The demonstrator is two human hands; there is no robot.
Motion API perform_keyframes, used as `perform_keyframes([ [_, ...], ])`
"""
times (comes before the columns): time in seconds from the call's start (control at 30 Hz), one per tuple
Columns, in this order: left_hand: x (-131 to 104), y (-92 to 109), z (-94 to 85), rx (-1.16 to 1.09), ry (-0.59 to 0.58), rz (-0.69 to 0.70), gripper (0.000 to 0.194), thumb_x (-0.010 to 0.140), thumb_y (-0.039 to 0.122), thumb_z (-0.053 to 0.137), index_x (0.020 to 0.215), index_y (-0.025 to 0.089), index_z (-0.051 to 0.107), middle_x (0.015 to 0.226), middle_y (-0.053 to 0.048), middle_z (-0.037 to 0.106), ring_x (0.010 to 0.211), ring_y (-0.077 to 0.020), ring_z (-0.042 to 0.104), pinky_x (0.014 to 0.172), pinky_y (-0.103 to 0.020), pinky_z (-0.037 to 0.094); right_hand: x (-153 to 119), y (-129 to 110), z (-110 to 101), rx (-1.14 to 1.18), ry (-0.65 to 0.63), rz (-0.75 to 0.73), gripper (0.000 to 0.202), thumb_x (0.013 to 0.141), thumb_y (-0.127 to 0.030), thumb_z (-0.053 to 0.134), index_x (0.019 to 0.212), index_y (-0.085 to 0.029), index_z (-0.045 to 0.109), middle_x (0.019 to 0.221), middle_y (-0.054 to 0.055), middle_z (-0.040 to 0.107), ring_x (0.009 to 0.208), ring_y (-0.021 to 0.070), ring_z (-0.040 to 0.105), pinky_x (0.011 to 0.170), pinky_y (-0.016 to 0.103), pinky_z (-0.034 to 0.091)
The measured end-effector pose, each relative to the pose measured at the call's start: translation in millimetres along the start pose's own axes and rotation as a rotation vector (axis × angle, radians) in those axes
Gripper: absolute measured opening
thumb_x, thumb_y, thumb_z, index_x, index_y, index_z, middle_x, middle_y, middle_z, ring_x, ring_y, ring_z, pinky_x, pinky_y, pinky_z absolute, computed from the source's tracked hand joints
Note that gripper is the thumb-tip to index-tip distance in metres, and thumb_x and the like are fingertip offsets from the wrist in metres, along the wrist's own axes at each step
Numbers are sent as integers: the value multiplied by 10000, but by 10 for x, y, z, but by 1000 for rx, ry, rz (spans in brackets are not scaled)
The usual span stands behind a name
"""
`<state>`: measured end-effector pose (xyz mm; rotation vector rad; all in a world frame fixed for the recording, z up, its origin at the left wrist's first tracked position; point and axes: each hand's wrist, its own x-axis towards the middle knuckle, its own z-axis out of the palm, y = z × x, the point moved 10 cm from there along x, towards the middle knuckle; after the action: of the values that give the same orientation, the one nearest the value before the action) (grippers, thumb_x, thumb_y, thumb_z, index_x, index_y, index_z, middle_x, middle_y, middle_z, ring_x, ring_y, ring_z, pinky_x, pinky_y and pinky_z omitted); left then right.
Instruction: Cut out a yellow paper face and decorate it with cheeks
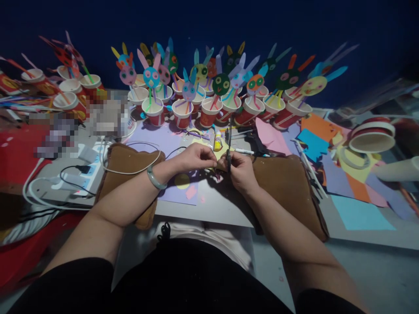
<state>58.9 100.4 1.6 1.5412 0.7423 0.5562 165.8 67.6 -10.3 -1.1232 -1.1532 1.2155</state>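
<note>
A person's right hand (pixel 242 172) grips dark-handled scissors (pixel 228 159), blades upright over the counter (pixel 209 211), while the left hand (pixel 198 157), thumb and fingers drawn together, meets it at a small yellowish scrap (pixel 214 163); the fingers cover most of that scrap, its outline is lost, and whether the left hand grasps it cannot be told. Just beyond lie a yellow glue stick (pixel 218 141) and a white pen (pixel 244 151); below the left wrist, a yellow disc (pixel 182 180) rests on a purple sheet (pixel 188 196). Brown cushions (pixel 281 183) lie beneath both arms, a white cable looping over the left one. Red-and-white cups (pixel 209 115) bearing rabbit-eared paper faces (pixel 221 84) crowd the back. Colored paper (pixel 316 139) piles up at right, near blurred, tipped cups (pixel 372 141); at left, pixelation obscures objects beside a power strip (pixel 91 172).
</note>
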Motion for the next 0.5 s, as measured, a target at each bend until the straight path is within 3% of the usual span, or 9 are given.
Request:
perform_keyframes([
  [0.5,-6,-17,66,19,-75,-7,77,699,167,682,717,98,709,632,-12,665,588,-73,551,581,-207,415,-10,-42,13,-49,-18,-20,346,676,-397,847,617,-184,581,563,-41,558,460,75,482,421,225,427],
])
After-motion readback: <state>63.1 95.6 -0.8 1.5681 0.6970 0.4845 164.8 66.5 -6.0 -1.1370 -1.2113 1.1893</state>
